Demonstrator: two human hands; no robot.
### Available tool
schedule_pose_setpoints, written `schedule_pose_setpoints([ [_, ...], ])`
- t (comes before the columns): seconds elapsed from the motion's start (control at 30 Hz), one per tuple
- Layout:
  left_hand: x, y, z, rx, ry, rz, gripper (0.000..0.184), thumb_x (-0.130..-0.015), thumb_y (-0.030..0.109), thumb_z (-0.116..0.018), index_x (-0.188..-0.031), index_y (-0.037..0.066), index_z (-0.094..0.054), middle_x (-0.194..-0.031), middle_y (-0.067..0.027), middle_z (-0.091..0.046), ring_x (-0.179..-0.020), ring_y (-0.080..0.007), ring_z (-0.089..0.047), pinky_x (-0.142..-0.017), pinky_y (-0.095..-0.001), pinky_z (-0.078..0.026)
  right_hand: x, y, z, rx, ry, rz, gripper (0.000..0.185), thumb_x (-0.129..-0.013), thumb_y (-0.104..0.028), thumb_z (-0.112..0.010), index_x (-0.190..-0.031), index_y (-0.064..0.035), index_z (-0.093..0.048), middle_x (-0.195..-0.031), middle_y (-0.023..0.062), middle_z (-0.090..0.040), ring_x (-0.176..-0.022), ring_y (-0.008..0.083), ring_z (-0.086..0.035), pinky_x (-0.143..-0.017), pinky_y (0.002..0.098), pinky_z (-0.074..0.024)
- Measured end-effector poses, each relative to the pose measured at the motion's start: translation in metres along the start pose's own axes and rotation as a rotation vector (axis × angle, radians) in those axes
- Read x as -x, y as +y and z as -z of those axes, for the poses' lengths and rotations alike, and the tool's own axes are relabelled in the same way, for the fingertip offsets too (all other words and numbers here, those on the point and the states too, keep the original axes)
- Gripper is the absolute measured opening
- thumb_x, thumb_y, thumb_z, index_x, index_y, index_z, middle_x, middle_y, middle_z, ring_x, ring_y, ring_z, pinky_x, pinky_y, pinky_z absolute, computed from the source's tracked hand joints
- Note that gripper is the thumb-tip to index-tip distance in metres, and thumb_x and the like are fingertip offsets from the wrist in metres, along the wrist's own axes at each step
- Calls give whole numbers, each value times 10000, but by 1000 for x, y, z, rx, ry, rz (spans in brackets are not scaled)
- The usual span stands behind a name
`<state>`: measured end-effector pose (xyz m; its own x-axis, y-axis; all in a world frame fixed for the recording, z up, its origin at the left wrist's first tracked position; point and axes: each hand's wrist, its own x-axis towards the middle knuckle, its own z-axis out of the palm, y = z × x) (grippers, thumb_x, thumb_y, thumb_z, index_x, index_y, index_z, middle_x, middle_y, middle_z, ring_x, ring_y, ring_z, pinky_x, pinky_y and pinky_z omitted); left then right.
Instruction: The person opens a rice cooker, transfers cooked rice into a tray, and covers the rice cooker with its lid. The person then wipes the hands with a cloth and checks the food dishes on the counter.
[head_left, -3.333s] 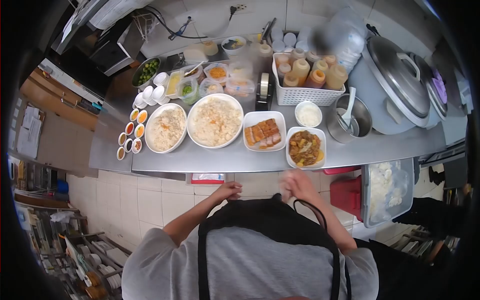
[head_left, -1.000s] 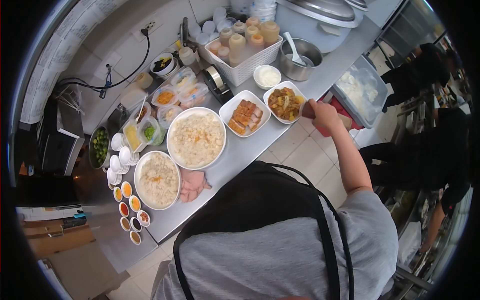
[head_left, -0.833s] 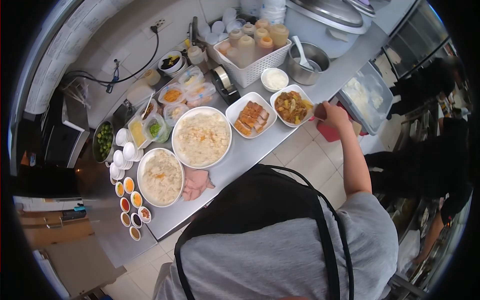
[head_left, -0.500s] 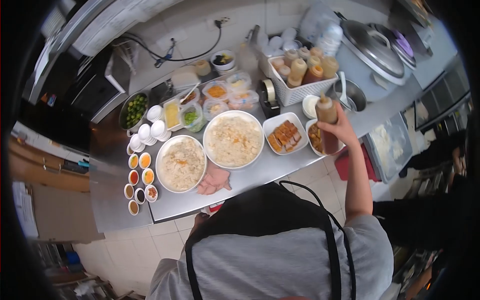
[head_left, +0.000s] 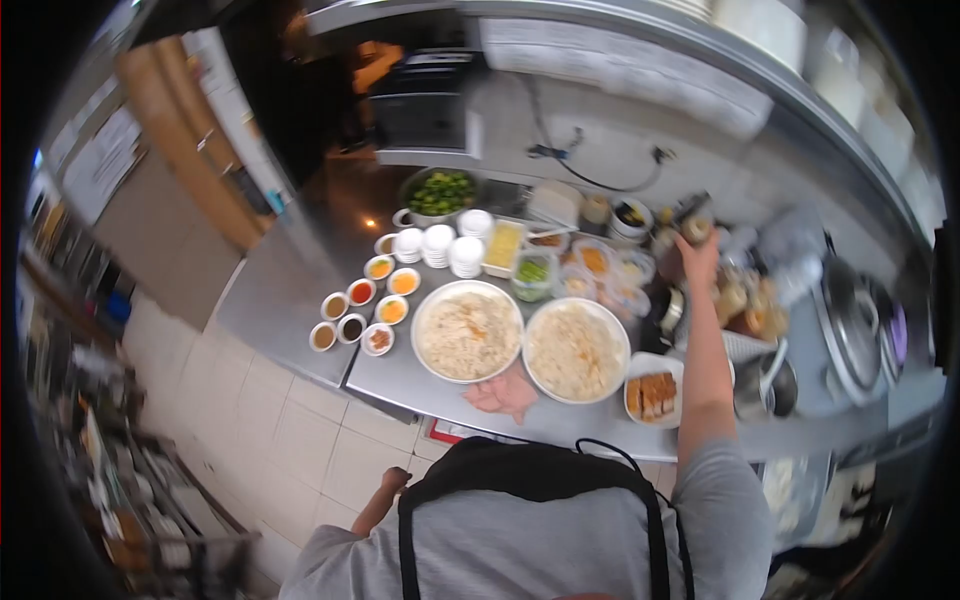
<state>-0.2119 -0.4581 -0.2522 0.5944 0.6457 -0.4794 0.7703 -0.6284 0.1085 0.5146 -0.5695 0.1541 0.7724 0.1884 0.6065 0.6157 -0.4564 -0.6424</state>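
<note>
My right hand reaches to the back of the counter, its fingers wrapped round a sauce squeeze bottle. Just right of that hand, several other squeeze bottles stand in a white basket. Below my forearm sits a white dish of sliced browned meat, partly covered by the arm. Low beside my body, away from the counter top, hangs my left hand. It is small and blurred, so its fingers cannot be made out.
Two large bowls of rice fill the counter's middle, with a pink cloth before them. Small sauce cups and stacked white lids stand left. A pot of greens and topping tubs sit behind. A metal pot stands right.
My right hand has carried the squeeze bottle from above the meat dishes to the back of the counter. The view has turned left, and more of my left hand shows.
</note>
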Motion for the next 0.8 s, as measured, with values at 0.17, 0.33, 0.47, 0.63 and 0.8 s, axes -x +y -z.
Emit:
schedule_pose_setpoints([
  [0.17, 59, 5, 33, 543, -221, 474, 320, -809, 307, -569, -741, -2, -613, -646, -119, -628, -537, -207, -633, -462, -320, -523, 1, 66, -48, 239, -30, -63, 737, -593, -294, -766, -1127, 74, -416, -1105, 250, -493, -1039, 389, -474, -899, 409, -375],
  [0.33, 39, -4, -12, 771, -243, 605, 332, -779, 319, -565, -695, 3, -622, -636, -107, -632, -547, -203, -628, -536, -326, -522, 6, 52, -33, 354, -152, -172, 607, -650, -327, -738, -1091, 35, -530, -1103, 228, -525, -996, 381, -515, -848, 429, -413],
  [0.47, 18, 11, 3, 763, -262, 581, 341, -753, 337, -571, -682, 8, -627, -636, -108, -633, -547, -216, -623, -561, -332, -520, -2, 49, -11, 289, 9, 43, 461, -752, -211, -663, -1148, -21, -522, -1080, 188, -534, -998, 334, -522, -846, 392, -410],
  [0.63, -13, 18, 18, 728, -274, 444, 280, -714, 279, -568, -726, 9, -640, -676, -132, -637, -600, -237, -629, -597, -349, -521, 7, 45, 44, 187, 67, 115, 360, -780, -78, -607, -1132, -46, -537, -1012, 157, -549, -938, 258, -555, -758, 352, -454],
  [0.8, -55, 25, 18, 442, -339, 234, 251, -712, 217, -537, -789, 4, -646, -797, -164, -645, -756, -296, -633, -702, -377, -509, 46, 75, 119, 225, 100, 148, 319, -801, -84, -581, -1110, -18, -539, -975, 148, -573, -898, 252, -569, -765, 336, -457],
])
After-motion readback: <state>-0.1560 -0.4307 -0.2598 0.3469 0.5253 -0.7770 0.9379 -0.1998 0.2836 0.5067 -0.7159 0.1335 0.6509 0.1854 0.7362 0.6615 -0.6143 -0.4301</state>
